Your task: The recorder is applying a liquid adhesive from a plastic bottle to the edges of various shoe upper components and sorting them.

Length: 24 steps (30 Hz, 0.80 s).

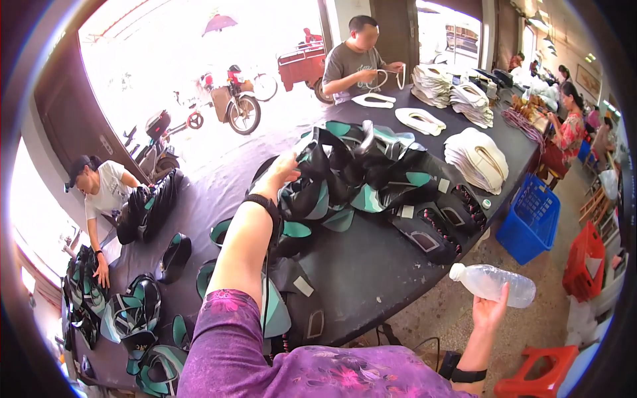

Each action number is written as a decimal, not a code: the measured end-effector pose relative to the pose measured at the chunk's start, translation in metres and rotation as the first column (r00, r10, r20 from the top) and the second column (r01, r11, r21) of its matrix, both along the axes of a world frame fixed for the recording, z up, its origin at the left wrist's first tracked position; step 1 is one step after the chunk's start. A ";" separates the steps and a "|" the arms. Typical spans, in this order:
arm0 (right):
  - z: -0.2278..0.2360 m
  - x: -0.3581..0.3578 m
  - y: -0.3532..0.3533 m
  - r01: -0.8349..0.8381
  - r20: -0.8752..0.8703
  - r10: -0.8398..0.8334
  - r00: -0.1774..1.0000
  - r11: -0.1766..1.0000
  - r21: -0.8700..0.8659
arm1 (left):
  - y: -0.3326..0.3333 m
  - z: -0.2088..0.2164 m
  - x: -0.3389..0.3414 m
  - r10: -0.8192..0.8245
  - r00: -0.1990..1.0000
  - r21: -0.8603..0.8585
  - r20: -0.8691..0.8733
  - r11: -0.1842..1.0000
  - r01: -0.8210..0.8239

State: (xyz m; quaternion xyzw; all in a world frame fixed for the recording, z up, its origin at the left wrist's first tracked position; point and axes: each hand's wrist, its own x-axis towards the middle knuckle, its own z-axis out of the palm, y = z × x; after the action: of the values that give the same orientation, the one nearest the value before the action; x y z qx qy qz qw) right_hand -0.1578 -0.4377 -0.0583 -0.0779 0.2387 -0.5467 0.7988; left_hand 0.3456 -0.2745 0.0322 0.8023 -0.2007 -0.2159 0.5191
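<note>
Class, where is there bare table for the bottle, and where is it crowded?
Bare: the near table, between the teal pile, the flat panels and the near edge; also the stretch between pile and dark bundle. Crowded: the pile around the left hand, and the table's left end, full of pieces.

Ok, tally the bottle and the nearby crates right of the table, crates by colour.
Clear bottle, held in the right hand: 1
Blue crate: 1
Red crate: 1
Total: 3
</note>
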 end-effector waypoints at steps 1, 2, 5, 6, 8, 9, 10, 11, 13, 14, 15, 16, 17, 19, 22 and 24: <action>0.001 0.004 0.003 -0.025 -0.011 0.025 1.000 1.000 -0.019 | 0.006 0.000 -0.006 -0.036 0.999 -0.002 -0.008 0.999 0.036; -0.001 0.007 0.004 -0.037 -0.031 0.037 0.999 0.999 -0.010 | 0.009 0.004 -0.013 -0.074 0.997 -0.002 -0.019 0.997 0.074; -0.004 0.032 0.013 -0.276 -0.014 0.282 0.959 0.927 -0.254 | 0.039 0.020 -0.025 -0.120 0.992 0.104 -0.029 0.987 0.122; 0.000 0.045 0.020 -0.340 -0.013 0.358 0.934 0.875 -0.344 | 0.055 0.023 -0.026 -0.190 0.981 0.141 0.034 0.973 0.183; 0.017 0.073 0.046 -0.451 -0.155 0.432 0.888 0.761 -0.467 | 0.094 0.031 -0.033 -0.317 0.935 0.321 0.161 0.912 0.254; 0.024 0.088 0.062 -0.499 -0.206 0.459 0.864 0.731 -0.465 | 0.119 0.032 -0.040 -0.361 0.901 0.430 0.241 0.872 0.234; 0.033 0.102 0.080 -0.518 -0.230 0.469 0.853 0.701 -0.491 | 0.141 0.033 -0.045 -0.421 0.851 0.529 0.313 0.822 0.212; 0.040 0.115 0.098 -0.572 -0.247 0.528 0.813 0.641 -0.512 | 0.168 0.029 -0.051 -0.411 0.843 0.605 0.346 0.785 0.134; 0.049 0.138 0.133 -0.647 -0.301 0.603 0.738 0.509 -0.568 | 0.220 0.019 -0.061 -0.406 0.817 0.678 0.410 0.735 0.025; 0.052 0.149 0.147 -0.667 -0.336 0.619 0.710 0.437 -0.603 | 0.243 0.012 -0.067 -0.393 0.827 0.676 0.403 0.736 0.021; 0.054 0.160 0.161 -0.679 -0.362 0.635 0.682 0.367 -0.635 | 0.263 0.005 -0.073 -0.329 0.836 0.646 0.439 0.763 -0.039; 0.054 0.172 0.174 -0.686 -0.391 0.646 0.655 0.293 -0.666 | 0.283 -0.003 -0.079 -0.261 0.840 0.610 0.475 0.786 -0.101; 0.054 0.182 0.187 -0.698 -0.440 0.630 0.640 0.237 -0.676 | 0.302 -0.012 -0.084 -0.251 0.828 0.596 0.501 0.794 -0.121; 0.054 0.201 0.211 -0.691 -0.530 0.546 0.649 0.131 -0.711 | 0.325 -0.029 -0.094 -0.259 0.792 0.567 0.553 0.813 -0.131; 0.047 0.224 0.235 -0.663 -0.587 0.418 0.693 0.049 -0.747 | 0.336 -0.048 -0.110 -0.274 0.710 0.479 0.649 0.872 -0.101; 0.045 0.232 0.244 -0.656 -0.550 0.474 0.687 0.081 -0.750 | 0.335 -0.052 -0.117 -0.248 0.725 0.449 0.643 0.888 -0.095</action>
State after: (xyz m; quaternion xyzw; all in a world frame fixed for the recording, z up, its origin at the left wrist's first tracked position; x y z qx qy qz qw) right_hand 0.0739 -0.1934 -0.0129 -0.6385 -0.0947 -0.2167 0.7323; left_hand 0.2291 0.0600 -0.0196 0.9130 -0.3557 0.0330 0.1971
